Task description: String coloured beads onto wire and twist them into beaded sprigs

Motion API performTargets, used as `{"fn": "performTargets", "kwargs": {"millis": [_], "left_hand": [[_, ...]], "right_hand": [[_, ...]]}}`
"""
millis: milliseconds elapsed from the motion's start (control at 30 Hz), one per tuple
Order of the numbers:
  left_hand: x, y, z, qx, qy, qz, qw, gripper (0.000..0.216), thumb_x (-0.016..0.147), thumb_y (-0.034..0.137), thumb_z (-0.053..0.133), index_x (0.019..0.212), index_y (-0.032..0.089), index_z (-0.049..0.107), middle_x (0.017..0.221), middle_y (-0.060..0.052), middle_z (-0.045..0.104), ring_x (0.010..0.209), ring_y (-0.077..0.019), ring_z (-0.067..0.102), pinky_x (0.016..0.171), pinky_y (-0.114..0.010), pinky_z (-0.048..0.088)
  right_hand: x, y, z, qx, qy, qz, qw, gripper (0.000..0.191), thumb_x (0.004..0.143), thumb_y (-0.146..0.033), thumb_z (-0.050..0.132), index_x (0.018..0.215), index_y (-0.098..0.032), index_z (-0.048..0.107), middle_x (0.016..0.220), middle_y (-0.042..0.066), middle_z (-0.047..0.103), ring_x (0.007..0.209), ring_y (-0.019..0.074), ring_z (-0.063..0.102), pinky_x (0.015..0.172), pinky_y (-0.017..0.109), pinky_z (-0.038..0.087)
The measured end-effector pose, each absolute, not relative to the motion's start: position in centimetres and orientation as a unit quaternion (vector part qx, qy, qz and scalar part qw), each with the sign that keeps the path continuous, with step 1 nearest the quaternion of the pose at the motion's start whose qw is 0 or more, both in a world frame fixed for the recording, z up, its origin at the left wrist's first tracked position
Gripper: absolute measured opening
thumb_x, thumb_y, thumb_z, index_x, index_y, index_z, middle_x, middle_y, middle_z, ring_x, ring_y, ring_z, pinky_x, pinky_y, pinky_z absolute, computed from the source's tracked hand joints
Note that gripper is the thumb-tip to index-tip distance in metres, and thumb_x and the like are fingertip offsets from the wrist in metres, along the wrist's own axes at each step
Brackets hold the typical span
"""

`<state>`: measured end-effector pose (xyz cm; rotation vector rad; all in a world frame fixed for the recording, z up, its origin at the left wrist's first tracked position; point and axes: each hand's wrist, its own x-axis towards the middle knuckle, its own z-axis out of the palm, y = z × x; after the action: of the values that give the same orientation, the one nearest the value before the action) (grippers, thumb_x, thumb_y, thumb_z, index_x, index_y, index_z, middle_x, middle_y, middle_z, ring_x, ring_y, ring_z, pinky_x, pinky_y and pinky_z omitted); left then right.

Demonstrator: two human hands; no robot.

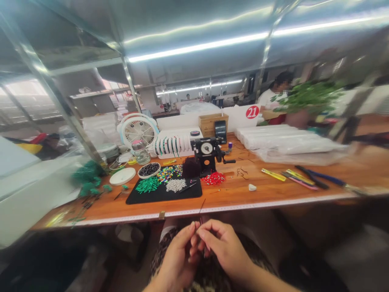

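My left hand (181, 249) and my right hand (224, 244) meet just in front of the table's edge, above my lap. Their fingertips are pinched together around a thin dark strand (202, 207), whose free end sticks up past the edge. The part inside the fingers is hidden. Beyond the hands lies a black mat (164, 198) bearing green tube-like pieces (147, 185), small white pieces (175, 185) and multicoloured beads (165, 174). A heap of red pieces (213, 178) sits right of the mat, before a black hand-crank machine (206, 151).
A measuring tape (179, 213) runs along the wooden table's (231, 194) front edge. At left stand a fan (139, 132), a glass jar (140, 153) and a dish of dark beads (148, 170). Pliers (328, 177) and wrapped plastic rolls (279, 140) lie right. Another person (270, 97) sits behind.
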<state>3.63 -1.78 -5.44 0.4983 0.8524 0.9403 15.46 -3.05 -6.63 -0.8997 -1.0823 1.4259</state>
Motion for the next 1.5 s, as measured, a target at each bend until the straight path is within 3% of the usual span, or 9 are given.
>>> {"fn": "performTargets", "kwargs": {"millis": [767, 1500], "left_hand": [[3.88, -1.79, -5.73, 0.226, 0.416, 0.445, 0.760, 0.037, 0.051, 0.038, 0.081, 0.055, 0.013, 0.054, 0.040, 0.006, 0.042, 0.037, -0.0036, 0.036, 0.036, -0.014, 0.018], [3.68, -1.67, -5.97, 0.242, 0.386, 0.424, 0.783, 0.040, 0.059, 0.038, 0.077, 0.049, 0.014, 0.046, 0.039, 0.005, 0.040, 0.037, -0.0034, 0.034, 0.035, -0.014, 0.017]], "right_hand": [[15.45, -2.95, -6.82, -0.376, -0.441, 0.608, 0.543, 0.026, 0.080, -0.035, 0.060, 0.068, -0.012, 0.061, 0.064, 0.006, 0.066, 0.055, 0.0118, 0.059, 0.049, 0.020, 0.044], [15.47, -3.06, -6.75, -0.374, -0.434, 0.618, 0.539, 0.025, 0.080, -0.033, 0.060, 0.069, -0.011, 0.061, 0.065, 0.007, 0.067, 0.055, 0.0121, 0.060, 0.049, 0.020, 0.044]]}}
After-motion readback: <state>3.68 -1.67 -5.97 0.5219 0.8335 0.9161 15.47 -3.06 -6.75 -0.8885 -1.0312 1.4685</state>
